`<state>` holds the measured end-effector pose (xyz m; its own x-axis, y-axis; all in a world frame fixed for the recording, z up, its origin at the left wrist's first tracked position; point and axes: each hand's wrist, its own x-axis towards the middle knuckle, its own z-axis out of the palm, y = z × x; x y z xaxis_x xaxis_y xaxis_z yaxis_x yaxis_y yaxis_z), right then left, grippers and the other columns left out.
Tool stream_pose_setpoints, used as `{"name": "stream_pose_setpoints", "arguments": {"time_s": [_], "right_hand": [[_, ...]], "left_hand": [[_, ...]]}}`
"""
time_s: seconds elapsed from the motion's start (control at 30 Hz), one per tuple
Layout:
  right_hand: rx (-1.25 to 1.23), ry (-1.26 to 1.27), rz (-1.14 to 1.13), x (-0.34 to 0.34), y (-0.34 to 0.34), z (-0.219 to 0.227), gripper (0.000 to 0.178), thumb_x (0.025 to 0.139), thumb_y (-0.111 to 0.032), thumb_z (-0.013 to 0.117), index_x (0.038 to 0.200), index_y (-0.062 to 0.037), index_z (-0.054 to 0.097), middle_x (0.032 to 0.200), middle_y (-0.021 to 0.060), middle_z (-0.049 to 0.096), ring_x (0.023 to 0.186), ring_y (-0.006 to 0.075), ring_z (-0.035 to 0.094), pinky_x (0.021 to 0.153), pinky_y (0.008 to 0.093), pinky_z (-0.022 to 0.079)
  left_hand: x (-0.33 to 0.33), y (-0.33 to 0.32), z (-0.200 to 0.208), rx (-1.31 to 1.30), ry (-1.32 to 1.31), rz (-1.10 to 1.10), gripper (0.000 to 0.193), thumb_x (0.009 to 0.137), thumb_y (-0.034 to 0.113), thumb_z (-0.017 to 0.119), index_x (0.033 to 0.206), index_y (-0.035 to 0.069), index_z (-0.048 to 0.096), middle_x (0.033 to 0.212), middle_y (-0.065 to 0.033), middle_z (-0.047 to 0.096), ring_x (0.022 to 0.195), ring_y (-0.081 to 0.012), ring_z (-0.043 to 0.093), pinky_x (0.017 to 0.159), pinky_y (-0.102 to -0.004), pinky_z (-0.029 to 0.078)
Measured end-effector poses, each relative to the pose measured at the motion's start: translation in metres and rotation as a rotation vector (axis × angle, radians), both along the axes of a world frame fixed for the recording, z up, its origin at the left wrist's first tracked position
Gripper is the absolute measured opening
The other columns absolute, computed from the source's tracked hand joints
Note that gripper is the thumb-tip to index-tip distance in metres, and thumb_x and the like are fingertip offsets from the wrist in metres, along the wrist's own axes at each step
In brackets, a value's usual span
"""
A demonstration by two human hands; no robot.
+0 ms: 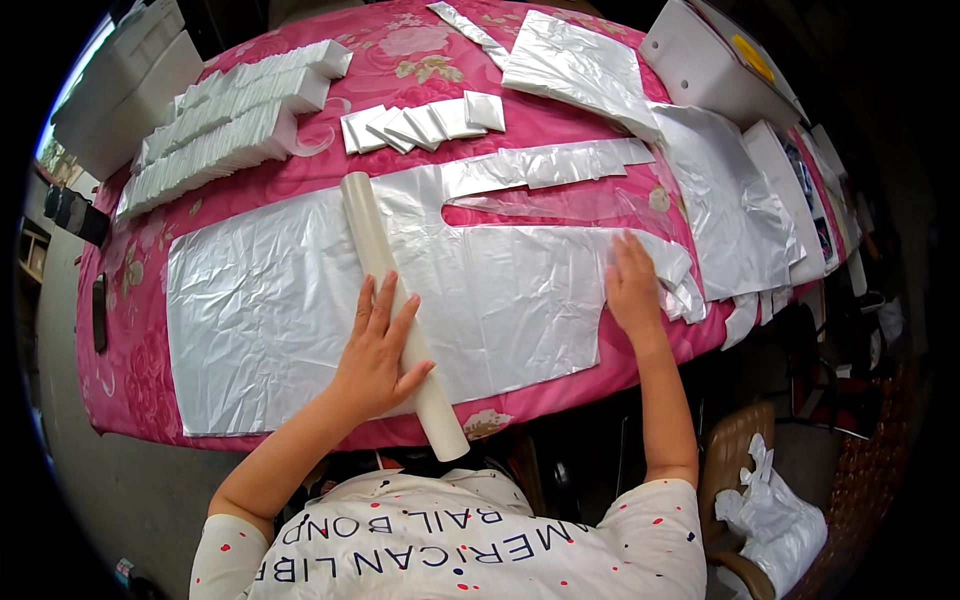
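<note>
A large sheet-like silvery-white plastic vest bag [255, 300] lies flat in front of me, its two handle straps stretching to the right. Across its middle rests a long cream-coloured tube [370, 235], slanted, with its near end past the table edge. My left hand [375, 355] lies on this tube, fingers spread rather than wrapped round it. Over the near strap at the bag's right end is my right hand [632, 285], its fingers stretched out and slightly blurred. I cannot make out whether it presses on the plastic.
Folded white packets [425, 122] lie beyond the bag. Long rows of white folded pieces [230, 130] stand at the far left, near white foam boxes [125, 95]. More flat plastic bags [575, 65] are piled at the far right beside a white box [705, 65]. A dark phone-like object [99, 312] lies at left.
</note>
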<state>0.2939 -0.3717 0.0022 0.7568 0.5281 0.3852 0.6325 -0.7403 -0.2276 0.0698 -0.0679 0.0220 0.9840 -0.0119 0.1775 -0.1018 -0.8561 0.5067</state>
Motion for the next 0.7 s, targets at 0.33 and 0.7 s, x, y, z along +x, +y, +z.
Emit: {"name": "stream_pose_setpoints", "arguments": {"time_s": [0.33, 0.7], "right_hand": [[0.213, 0.223, -0.214, 0.04, -0.107, -0.002, 0.058, 0.071, -0.007, 0.057, 0.126, 0.0026, 0.043, 0.125, 0.0238, 0.047, 0.119, 0.0355, 0.042, 0.1, 0.038, 0.034], [-0.169, -0.228, -0.341, 0.061, -0.104, 0.02, 0.035, 0.078, -0.008, 0.053, 0.113, -0.0029, 0.058, 0.111, 0.0101, 0.06, 0.108, 0.0283, 0.053, 0.098, 0.0413, 0.036]], "left_hand": [[0.004, -0.005, 0.001, -0.001, -0.013, -0.004, 0.062, 0.076, 0.03, 0.059, 0.127, -0.001, 0.041, 0.147, -0.0222, 0.012, 0.135, -0.0455, 0.005, 0.108, -0.05, 0.016], [0.005, -0.005, 0.003, 0.011, -0.008, -0.003, 0.061, 0.075, 0.028, 0.06, 0.126, -0.001, 0.042, 0.146, -0.0225, 0.013, 0.134, -0.0459, 0.006, 0.107, -0.0497, 0.017]]}}
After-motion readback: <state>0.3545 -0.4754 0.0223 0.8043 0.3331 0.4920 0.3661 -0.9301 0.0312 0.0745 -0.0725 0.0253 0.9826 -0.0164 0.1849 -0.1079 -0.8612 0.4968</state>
